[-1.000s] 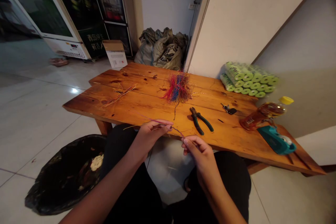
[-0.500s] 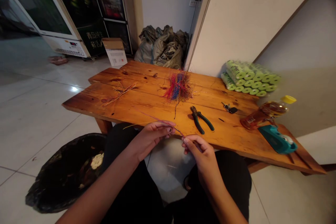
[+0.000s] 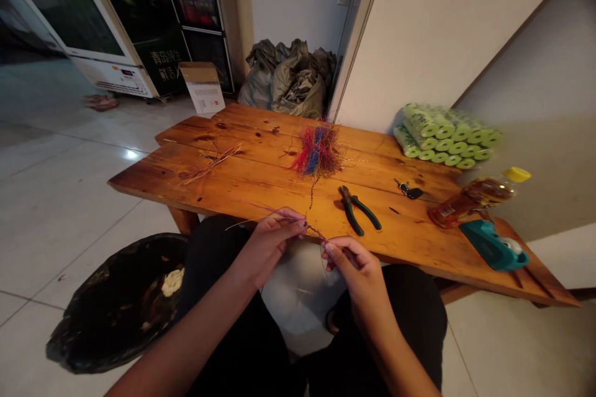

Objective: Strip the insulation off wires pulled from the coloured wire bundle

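Note:
A thin twisted wire strand runs between my two hands at the table's front edge. My left hand pinches it with thumb and fingers, and loose wire ends fan out to the left past the fingers. On the other end, my right hand is closed, thumb against forefinger. Beyond the hands lies a tangled bundle of red, blue and yellowish wires, with a dark twisted piece trailing toward me. Pliers with dark green handles rest to its right, jaws slightly apart.
Loose wires lie on the wooden table at left. To the right are keys, a bottle with a yellow cap, a teal tape dispenser and green rolls. A black-lined bin stands at lower left.
My left thumb and fingers have shifted slightly on the strand, and the loose wire ends have moved a little to the right. My right hand stays nearly in place.

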Demonstrator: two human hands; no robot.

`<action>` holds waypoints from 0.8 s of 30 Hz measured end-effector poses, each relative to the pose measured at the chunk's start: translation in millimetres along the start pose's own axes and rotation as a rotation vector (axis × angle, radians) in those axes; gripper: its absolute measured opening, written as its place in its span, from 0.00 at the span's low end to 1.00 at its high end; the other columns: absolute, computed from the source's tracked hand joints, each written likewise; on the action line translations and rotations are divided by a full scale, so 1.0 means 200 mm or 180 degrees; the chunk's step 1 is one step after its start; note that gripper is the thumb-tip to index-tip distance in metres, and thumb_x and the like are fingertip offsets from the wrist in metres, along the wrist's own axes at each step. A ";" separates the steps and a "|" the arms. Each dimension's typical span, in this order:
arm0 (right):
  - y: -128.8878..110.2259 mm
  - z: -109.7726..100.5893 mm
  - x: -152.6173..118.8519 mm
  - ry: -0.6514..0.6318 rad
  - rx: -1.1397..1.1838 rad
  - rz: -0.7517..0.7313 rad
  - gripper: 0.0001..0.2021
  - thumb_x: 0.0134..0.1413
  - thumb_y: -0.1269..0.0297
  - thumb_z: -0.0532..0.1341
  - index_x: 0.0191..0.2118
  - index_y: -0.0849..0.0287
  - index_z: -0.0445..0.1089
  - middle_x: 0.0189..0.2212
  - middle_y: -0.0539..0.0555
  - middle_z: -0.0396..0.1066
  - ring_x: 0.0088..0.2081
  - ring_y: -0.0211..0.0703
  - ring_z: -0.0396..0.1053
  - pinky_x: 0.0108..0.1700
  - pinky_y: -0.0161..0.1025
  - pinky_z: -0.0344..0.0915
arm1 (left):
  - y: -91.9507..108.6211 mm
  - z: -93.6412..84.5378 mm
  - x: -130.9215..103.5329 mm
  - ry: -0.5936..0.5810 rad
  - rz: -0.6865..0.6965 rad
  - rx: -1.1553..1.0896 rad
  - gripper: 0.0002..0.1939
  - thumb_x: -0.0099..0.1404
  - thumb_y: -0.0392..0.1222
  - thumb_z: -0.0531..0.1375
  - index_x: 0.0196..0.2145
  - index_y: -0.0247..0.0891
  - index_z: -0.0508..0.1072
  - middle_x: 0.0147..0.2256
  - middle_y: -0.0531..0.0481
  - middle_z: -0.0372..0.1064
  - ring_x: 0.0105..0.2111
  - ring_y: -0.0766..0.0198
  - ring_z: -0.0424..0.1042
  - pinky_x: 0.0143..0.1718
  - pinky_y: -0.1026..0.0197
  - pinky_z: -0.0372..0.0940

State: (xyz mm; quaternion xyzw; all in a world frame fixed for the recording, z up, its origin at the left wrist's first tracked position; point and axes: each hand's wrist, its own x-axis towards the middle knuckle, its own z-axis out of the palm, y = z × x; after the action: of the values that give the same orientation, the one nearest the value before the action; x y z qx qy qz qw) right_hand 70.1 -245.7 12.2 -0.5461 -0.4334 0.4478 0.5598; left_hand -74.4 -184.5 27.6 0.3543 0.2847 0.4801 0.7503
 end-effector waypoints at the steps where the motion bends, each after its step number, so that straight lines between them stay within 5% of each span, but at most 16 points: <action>1: 0.00 0.00 0.00 -0.0006 0.0003 0.0014 0.08 0.46 0.58 0.63 0.28 0.58 0.71 0.23 0.49 0.69 0.23 0.35 0.62 0.28 0.34 0.61 | 0.00 0.00 0.00 0.0015 0.0022 0.0005 0.05 0.50 0.35 0.65 0.26 0.35 0.73 0.23 0.55 0.67 0.26 0.72 0.64 0.31 0.68 0.57; 16: -0.06 0.02 0.02 -0.0296 0.0418 0.0389 0.07 0.44 0.60 0.64 0.25 0.58 0.72 0.17 0.47 0.64 0.22 0.34 0.58 0.27 0.34 0.56 | 0.01 -0.01 -0.01 -0.0045 0.0343 0.1027 0.04 0.49 0.37 0.65 0.25 0.37 0.72 0.26 0.54 0.69 0.29 0.67 0.67 0.35 0.64 0.61; 20: -0.06 0.01 0.02 -0.0317 0.0309 0.0246 0.07 0.44 0.60 0.64 0.25 0.58 0.73 0.18 0.48 0.66 0.23 0.35 0.59 0.28 0.34 0.56 | 0.05 -0.03 -0.01 -0.0384 0.0963 0.2077 0.04 0.53 0.38 0.63 0.30 0.41 0.76 0.30 0.50 0.71 0.34 0.63 0.69 0.39 0.61 0.62; 24: -0.08 0.01 0.02 -0.0275 0.0096 0.0086 0.07 0.46 0.60 0.63 0.25 0.57 0.73 0.19 0.48 0.67 0.24 0.36 0.60 0.29 0.34 0.56 | 0.10 -0.05 -0.02 -0.0186 0.1651 0.2986 0.06 0.53 0.40 0.64 0.31 0.45 0.78 0.38 0.49 0.69 0.40 0.60 0.67 0.45 0.59 0.59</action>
State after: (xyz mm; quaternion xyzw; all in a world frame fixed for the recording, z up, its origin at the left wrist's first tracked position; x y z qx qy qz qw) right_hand 69.5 -242.0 27.2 -0.5236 -0.4429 0.4850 0.5427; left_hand -93.6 -179.8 38.2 0.7234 0.3507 0.4609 0.3758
